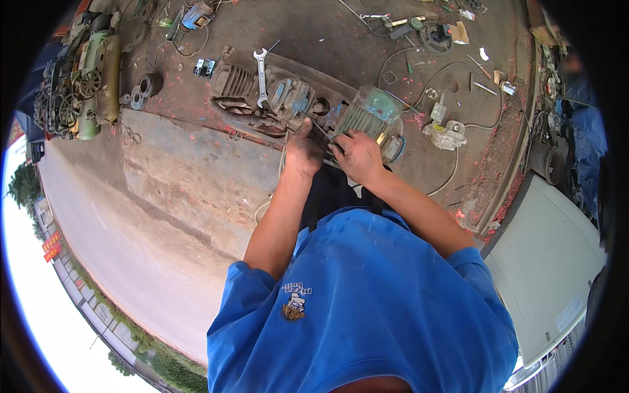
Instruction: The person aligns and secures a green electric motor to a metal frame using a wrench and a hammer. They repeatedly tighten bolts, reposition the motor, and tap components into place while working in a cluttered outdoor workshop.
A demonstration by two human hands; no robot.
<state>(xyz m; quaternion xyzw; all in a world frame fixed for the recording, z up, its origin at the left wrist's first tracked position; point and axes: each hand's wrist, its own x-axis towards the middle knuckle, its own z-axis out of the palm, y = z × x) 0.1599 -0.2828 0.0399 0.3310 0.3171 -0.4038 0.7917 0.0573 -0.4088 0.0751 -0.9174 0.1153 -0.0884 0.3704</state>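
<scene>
Ground (196,170) carries a grimy machine (291,98), with a ribbed green motor (371,112) at its right and a finned metal block (232,82) at its left. Next, the left hand (304,149) and right hand (358,156) are close together at the machine's near side, by the motor. Their fingers are bent; what they grip, if anything, cannot be told. Smallest, a silver wrench (262,80) rests on the machine beyond the left hand.

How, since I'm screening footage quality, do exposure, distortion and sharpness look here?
Head view: the sky at left is blown out white; the road bends along the fisheye rim. Head view, centre: the wrench has a clear outline, but detail between the left hand and right hand is too dark to make out.
</scene>
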